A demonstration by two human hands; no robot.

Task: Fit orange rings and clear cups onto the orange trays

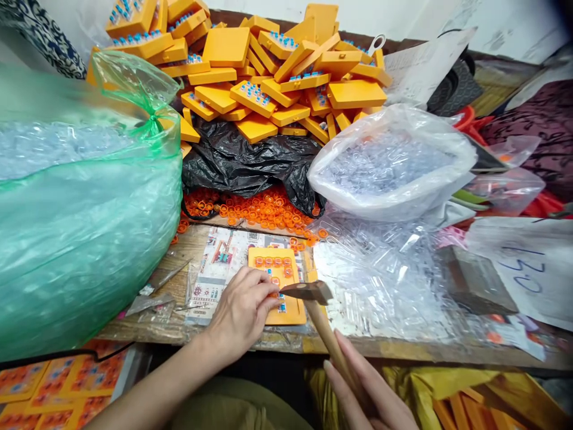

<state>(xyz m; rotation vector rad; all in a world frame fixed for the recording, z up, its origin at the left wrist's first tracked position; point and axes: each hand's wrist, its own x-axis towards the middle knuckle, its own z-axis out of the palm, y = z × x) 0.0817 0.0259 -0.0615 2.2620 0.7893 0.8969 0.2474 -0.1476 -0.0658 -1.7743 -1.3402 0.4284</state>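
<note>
Hammer [323,323] sits in the right hand [369,388], grip wrapped round its handle, likely for control; the left hand [242,307] bunches fingertips over the yellow panel [293,313], holding what I cannot tell. The panel lies flat on the worktop [275,342], probably for backing.

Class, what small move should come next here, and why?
Probably tap the yellow panel lightly with the hammer: the right hand grips the hammer, its head shows over the panel, and the left hand is beside the panel's orange caps.
</note>
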